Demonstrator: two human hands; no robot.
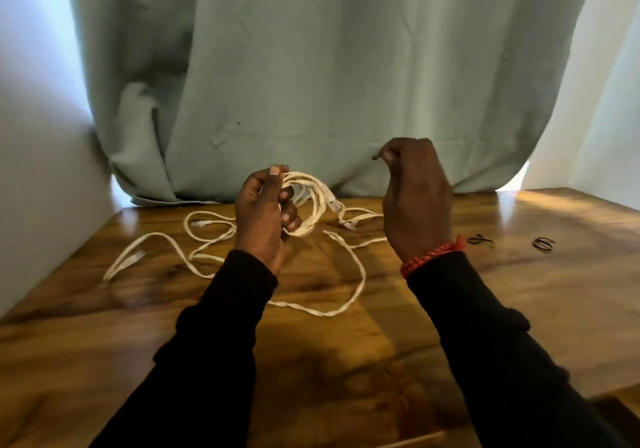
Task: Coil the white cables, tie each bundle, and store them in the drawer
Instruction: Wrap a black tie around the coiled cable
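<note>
On the desk (346, 361) loose cables (356, 288) trail, above them the left hand (265, 217) has its fingers clamped round a coil (313, 201), the right hand (415, 198) pinches a dark tie (376, 157), two more ties (543, 244) lie right, and a curtain (311, 83) hangs behind.

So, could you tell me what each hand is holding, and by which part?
The left hand grips the coiled white cable by the left side of its loops. The right hand pinches a small dark tie by one end.

Wooden table (519, 309); pale green curtain (311, 83) behind; white wall (34, 135) left.
</note>
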